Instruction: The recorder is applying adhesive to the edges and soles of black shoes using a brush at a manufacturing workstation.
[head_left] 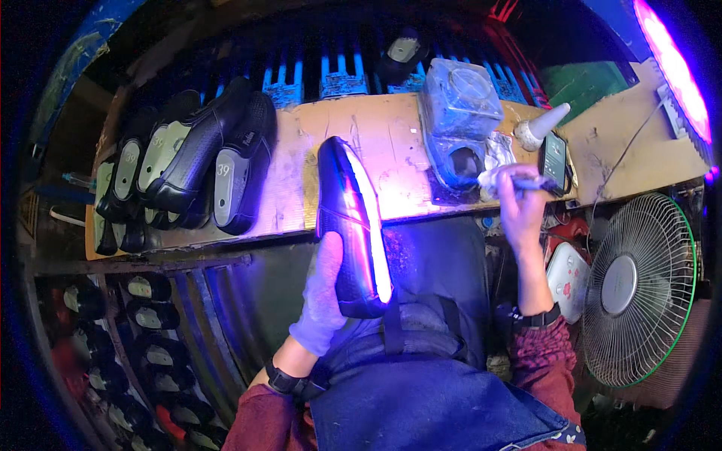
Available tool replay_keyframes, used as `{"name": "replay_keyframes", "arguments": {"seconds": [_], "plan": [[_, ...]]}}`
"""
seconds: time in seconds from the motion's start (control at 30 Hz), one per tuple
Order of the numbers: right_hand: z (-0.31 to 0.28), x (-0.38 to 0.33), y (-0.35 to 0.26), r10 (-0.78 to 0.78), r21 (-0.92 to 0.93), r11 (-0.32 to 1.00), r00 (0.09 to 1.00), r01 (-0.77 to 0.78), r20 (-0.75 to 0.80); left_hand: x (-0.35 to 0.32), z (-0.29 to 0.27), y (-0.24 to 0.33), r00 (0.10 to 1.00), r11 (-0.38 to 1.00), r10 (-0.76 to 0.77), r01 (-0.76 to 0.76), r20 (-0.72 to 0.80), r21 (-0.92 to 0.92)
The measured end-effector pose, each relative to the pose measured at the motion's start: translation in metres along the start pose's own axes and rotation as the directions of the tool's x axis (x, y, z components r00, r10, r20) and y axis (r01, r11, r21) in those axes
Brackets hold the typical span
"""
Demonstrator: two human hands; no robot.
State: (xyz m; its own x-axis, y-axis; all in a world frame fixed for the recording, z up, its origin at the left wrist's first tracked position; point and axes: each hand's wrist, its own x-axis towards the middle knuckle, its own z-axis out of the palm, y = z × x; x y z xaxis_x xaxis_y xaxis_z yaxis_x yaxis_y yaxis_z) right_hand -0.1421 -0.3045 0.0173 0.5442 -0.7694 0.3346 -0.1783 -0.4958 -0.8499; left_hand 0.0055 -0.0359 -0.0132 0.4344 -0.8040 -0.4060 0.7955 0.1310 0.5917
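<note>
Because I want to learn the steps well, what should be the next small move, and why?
Probably bring the slim tool in the right hand across to the black shoe, because the gloved left hand holds it with its brightly lit edge exposed, while the tool is near the bluish container, apart from the shoe.

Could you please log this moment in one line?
Left hand: pale-gloved, holds black shoe with bright white sole edge | Right hand: holds slim bluish tool near boxy plastic-covered container
</note>
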Motion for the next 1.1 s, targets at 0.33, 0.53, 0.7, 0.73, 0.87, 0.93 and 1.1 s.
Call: {"name": "replay_keyframes", "arguments": {"seconds": [0.33, 0.53, 0.7, 0.73, 0.87, 0.93, 1.1], "plan": [[0.123, 0.058, -0.068, 0.026, 0.055, 0.998, 0.961, -0.042, 0.275, 0.002, -0.001, -0.004, 0.997, 0.999, -0.023, 0.027, -0.075, 0.046], [0.104, 0.013, -0.074, -0.112, 0.126, 0.988, 0.965, 0.084, 0.237, 0.003, -0.002, -0.007, 0.998, 0.999, -0.02, 0.023, -0.062, 0.048], [0.088, -0.029, -0.076, -0.157, 0.169, 0.978, 0.966, 0.123, 0.204, 0.004, -0.004, -0.008, 0.998, 0.998, 0.005, -0.001, 0.061, -0.063], [0.086, -0.03, -0.077, -0.191, 0.148, 0.975, 0.963, 0.164, 0.188, 0.005, -0.002, -0.008, 0.997, 0.997, 0.015, -0.009, 0.079, -0.07], [0.073, -0.035, -0.09, -0.234, 0.21, 0.961, 0.933, 0.179, 0.274, 0.009, 0.013, -0.008, 0.982, 0.988, 0.017, 0.013, 0.188, -0.155], [0.064, -0.033, -0.099, -0.307, 0.19, 0.949, 0.885, 0.254, 0.35, 0.011, 0.018, -0.008, 0.978, 0.962, -0.04, 0.094, 0.207, -0.258], [0.047, 0.004, -0.131, -0.701, 0.396, 0.712, 0.548, 0.58, 0.457, 0.014, 0.003, 0.0, 0.866, 0.886, 0.038, 0.201, 0.499, -0.417]]}}
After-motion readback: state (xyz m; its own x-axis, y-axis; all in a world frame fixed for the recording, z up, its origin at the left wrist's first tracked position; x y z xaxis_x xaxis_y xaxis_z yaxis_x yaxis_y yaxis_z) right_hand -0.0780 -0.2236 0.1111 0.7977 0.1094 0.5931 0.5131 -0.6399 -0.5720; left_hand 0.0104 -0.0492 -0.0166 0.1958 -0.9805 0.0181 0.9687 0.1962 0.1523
